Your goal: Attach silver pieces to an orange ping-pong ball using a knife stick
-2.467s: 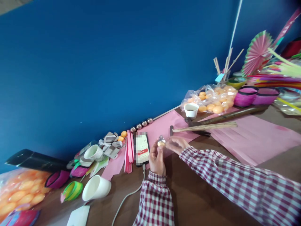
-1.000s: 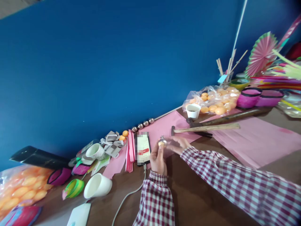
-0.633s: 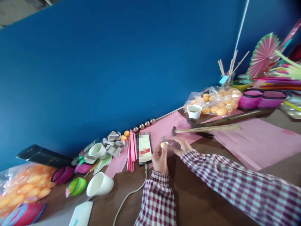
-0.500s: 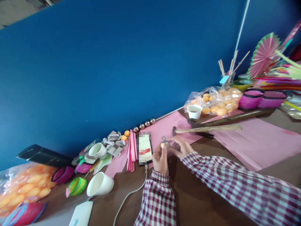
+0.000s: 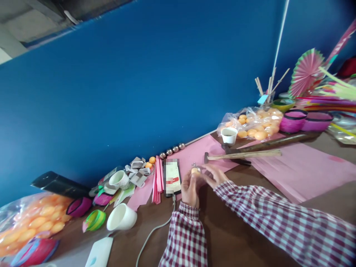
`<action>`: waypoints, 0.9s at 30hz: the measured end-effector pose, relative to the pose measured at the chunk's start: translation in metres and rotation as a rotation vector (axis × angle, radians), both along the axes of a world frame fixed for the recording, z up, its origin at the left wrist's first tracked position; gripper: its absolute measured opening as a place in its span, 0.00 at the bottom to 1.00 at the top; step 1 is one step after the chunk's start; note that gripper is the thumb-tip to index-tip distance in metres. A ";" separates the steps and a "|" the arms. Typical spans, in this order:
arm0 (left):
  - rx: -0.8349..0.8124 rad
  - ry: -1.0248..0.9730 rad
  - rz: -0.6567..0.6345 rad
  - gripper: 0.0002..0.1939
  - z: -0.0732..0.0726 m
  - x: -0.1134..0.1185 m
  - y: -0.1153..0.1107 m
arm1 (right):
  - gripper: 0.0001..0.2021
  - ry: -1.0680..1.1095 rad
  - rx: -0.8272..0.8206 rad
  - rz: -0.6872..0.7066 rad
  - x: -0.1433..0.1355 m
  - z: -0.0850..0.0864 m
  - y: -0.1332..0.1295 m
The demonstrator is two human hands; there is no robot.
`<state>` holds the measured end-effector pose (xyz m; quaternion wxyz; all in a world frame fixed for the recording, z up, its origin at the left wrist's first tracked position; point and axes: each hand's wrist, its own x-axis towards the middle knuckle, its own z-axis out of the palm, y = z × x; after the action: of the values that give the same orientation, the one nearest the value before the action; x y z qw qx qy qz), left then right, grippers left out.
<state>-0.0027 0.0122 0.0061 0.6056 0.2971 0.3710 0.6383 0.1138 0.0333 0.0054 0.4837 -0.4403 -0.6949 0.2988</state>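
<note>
Between the thumb and fingers of my left hand is a small pale-orange ball. Shiny silver bits show at its top, too small to make out. My right hand comes in from the right, its fingers bent together against the ball's side. Whatever those fingertips pinch is hidden. Just left of my hands a phone lies on pink paper, with a white cable plugged into it. Several silver balls stand in a row behind the phone.
Two hammers lie to the right, near a white cup and a bag of orange balls. On the left are pink strips, grey folded pieces, a tipped white cup and another ball bag.
The view has shifted slightly, so objects on the table sit a little lower. Both hands stay at the ball, with the right fingers slightly closer over its silver top.
</note>
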 end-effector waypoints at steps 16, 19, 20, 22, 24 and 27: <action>-0.015 -0.059 -0.009 0.18 0.004 -0.001 0.001 | 0.19 -0.236 0.215 0.054 0.014 0.013 0.004; -0.054 -0.084 0.044 0.16 0.003 -0.005 0.003 | 0.18 -0.540 0.448 -0.115 0.041 0.027 0.008; -0.073 -0.099 0.063 0.16 0.003 -0.006 0.003 | 0.17 -0.632 0.495 -0.189 0.052 0.030 0.009; -0.097 -0.135 0.098 0.16 0.004 -0.007 0.004 | 0.16 -0.791 0.497 -0.371 0.072 0.030 0.011; -0.099 -0.170 0.123 0.15 0.005 -0.008 0.003 | 0.14 -0.937 0.475 -0.447 0.087 0.025 0.013; -0.088 -0.196 0.126 0.13 0.006 -0.008 0.003 | 0.12 -1.081 0.469 -0.465 0.097 0.017 0.015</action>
<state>-0.0108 0.0149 0.0118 0.6100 0.1823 0.3557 0.6842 0.2107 0.0484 0.0222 0.2001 -0.5509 -0.7742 -0.2389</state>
